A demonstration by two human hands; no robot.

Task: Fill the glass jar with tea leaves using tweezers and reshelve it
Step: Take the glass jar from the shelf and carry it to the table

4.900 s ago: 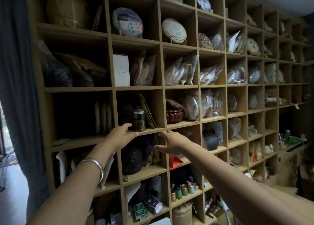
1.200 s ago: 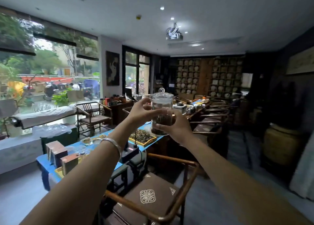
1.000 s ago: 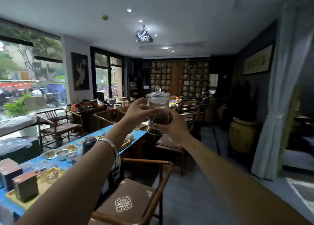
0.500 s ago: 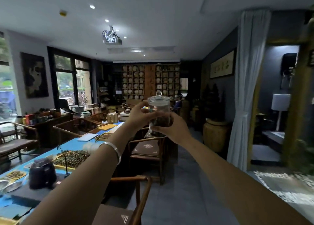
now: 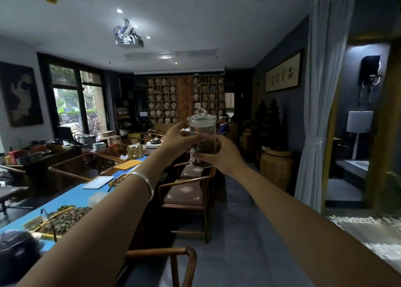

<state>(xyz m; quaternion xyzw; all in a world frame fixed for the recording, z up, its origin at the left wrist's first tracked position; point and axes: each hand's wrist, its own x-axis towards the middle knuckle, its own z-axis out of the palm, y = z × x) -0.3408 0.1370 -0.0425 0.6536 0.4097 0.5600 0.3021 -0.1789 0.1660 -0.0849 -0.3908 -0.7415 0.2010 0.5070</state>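
A clear glass jar [image 5: 202, 128] with a knobbed glass lid is held upright at arm's length in front of me, its lower half dark with tea leaves. My left hand [image 5: 176, 141] grips its left side, a silver bangle on that wrist. My right hand [image 5: 221, 154] cups its base and right side. At lower left, a pile of loose tea leaves [image 5: 65, 219] lies on a yellow-rimmed tray on the blue table [image 5: 71, 197]. I see no tweezers.
Wooden chairs [image 5: 186, 196] with brown cushions line the table's right side, one chair back [image 5: 173, 258] just below my arms. A dark kettle [image 5: 17, 250] sits at bottom left. A grey floor aisle [image 5: 236, 232] runs ahead; a white curtain [image 5: 314, 113] hangs right. Far shelves [image 5: 184, 98] hold tea cakes.
I took the jar off the shelf with both hands and turned away from it. Over the last second the view has swung right along the table, with the jar held steady in front.
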